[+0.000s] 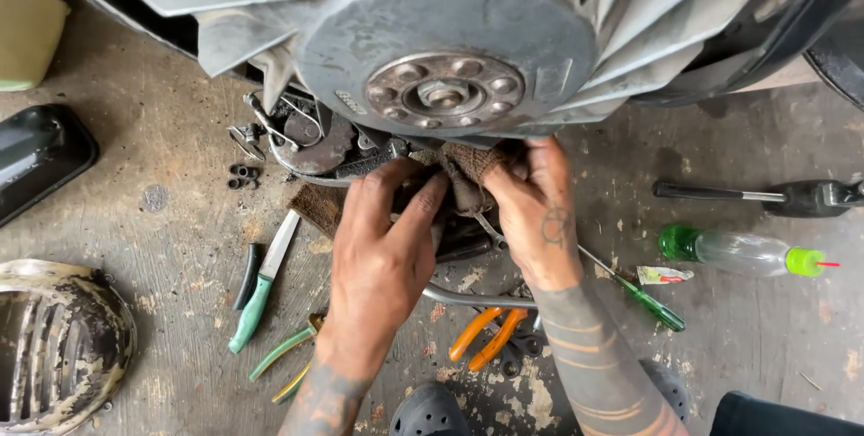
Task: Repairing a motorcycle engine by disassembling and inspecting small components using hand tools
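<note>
Fan wheel: a grey finned fan wheel [450, 49] is filling the top of the view, its upper blades running off the frame.
Left hand: the left hand [382, 251] is lying below the fan wheel, fingers stretched forward and loosely spread, not closing on anything that shows; its fingertips are reaching toward the rag.
Right hand: the right hand [535, 211] is pinching a brown rag [472, 166] just under the fan wheel's lower edge, thumb and fingers closed on the cloth.
Rag: it is bunching against the metal parts under the fan wheel; what it is touching is hidden by both hands.
Hidden parts: dark engine pieces [315, 143] below and left of the fan wheel are hard to make out.
Floor below the fan wheel: a green-handled knife [261, 287] is lying to the lower left, orange pliers [486, 337] partly under the right forearm, a green screwdriver [643, 301] to the lower right.
Far right of the fan wheel: a clear bottle with a green cap [742, 251] is lying on its side.
Lower left corner: a worn slotted cover [58, 346] is being cut off by the frame.
</note>
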